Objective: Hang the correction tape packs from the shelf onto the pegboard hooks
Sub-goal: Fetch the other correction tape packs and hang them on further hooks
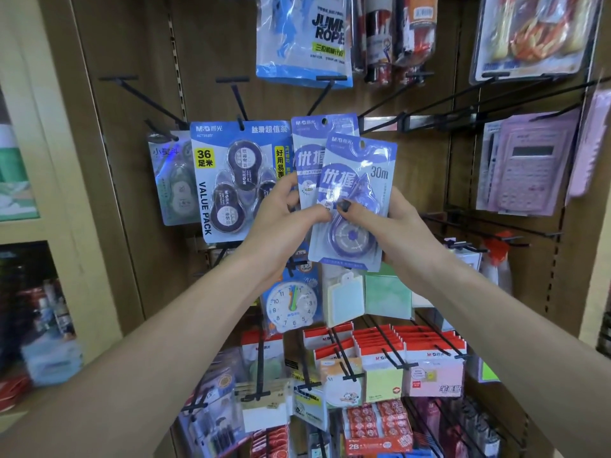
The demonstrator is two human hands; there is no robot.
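- A front correction tape pack [355,200] marked 30m is gripped by the right hand [396,219], thumb across its face and fingers behind, raised before the pegboard [132,94] at the level of the middle hooks.
- A rear correction tape pack [309,153] is pinched at its lower left edge by the left hand [281,213]; its hang hole sits close under a black hook [319,97], but whether it is threaded cannot be told.
- If unthreaded, the rear pack could be dropped once the pinch is eased.
- The front pack's hang hole lies off to the right of that hook; a skewed approach could catch or tear the card.
- The neighbouring value pack [238,180] could be knocked sideways by the left hand's knuckles.
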